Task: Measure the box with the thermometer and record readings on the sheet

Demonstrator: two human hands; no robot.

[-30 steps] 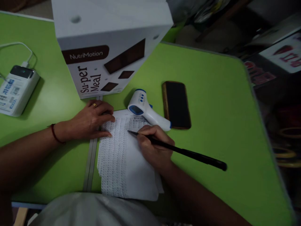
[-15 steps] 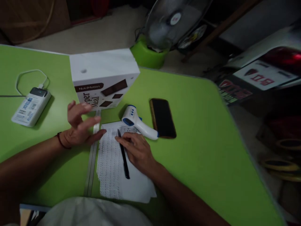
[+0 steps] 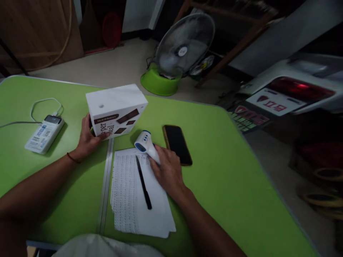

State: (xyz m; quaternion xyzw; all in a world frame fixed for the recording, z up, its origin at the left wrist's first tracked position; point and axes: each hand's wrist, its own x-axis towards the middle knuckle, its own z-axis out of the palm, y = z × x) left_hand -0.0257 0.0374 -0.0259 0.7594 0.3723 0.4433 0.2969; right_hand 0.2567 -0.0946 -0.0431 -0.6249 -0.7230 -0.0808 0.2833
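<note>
My left hand grips the lower left corner of a white cardboard box with brown print, thumb across its front. The box stands upright on the green table. My right hand is wrapped around the handle of a white and blue infrared thermometer, whose head with a small screen points up and left. Below it lies a black pen on a stack of paper sheets covered in small writing. A dark phone in a brown case lies just beyond my right hand.
A white power bank with a cable sits on the left of the green table. Past the far edge, a fan stands in a green basin. A white vehicle's rear with a red light is at right.
My left hand has gone from hovering to holding the box. My right hand has moved off the pen and paper onto the thermometer's handle. The view has tilted up slightly.
</note>
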